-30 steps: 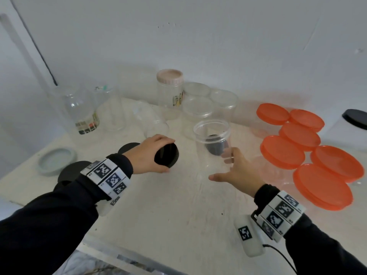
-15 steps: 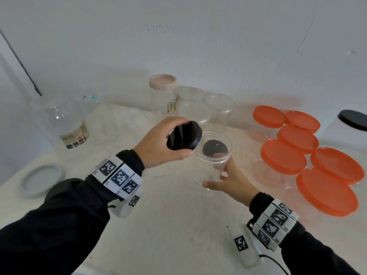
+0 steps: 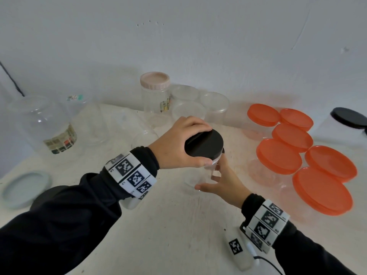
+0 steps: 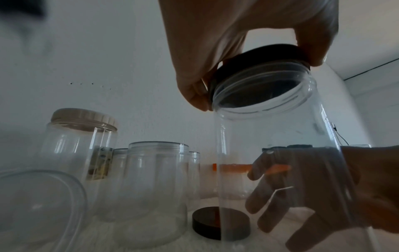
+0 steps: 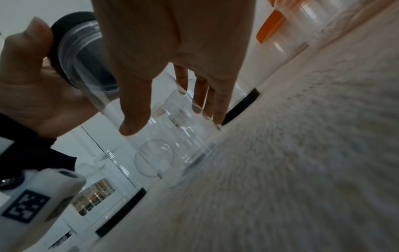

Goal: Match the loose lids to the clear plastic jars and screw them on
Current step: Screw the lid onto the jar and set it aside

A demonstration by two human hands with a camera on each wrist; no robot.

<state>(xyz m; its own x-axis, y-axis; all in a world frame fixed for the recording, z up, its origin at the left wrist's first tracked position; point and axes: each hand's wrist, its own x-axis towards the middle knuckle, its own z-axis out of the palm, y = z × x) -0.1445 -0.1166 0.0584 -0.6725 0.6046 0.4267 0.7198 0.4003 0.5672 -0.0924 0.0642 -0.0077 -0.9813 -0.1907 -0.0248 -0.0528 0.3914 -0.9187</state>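
Note:
A clear plastic jar [image 3: 198, 176] stands upright on the white table [image 3: 168, 235] in the middle. My left hand [image 3: 174, 147] grips a black lid [image 3: 205, 143] by its rim from above and holds it on the jar's mouth, slightly tilted. My right hand [image 3: 224, 185] wraps round the jar's lower wall from the right. The left wrist view shows the black lid [image 4: 270, 52] over the jar [image 4: 270, 136] rim, with fingers [image 4: 194, 98] curled on its edge. In the right wrist view my right hand's thumb [image 5: 134, 110] and fingers [image 5: 200, 95] lie round the jar [image 5: 90, 71].
Several orange-lidded jars [image 3: 278, 157] crowd the right side. Open clear jars [image 3: 188, 110] and a pink-lidded jar [image 3: 155, 82] stand at the back, a large labelled jar [image 3: 39, 124] at left. A pale lid [image 3: 23, 187] and a black lid [image 3: 49, 195] lie at left; another black lid [image 4: 207, 221] lies behind the jar.
My left hand picked the black lid up off the table, carried it right and set it on the jar's mouth. My right hand kept its hold on the jar.

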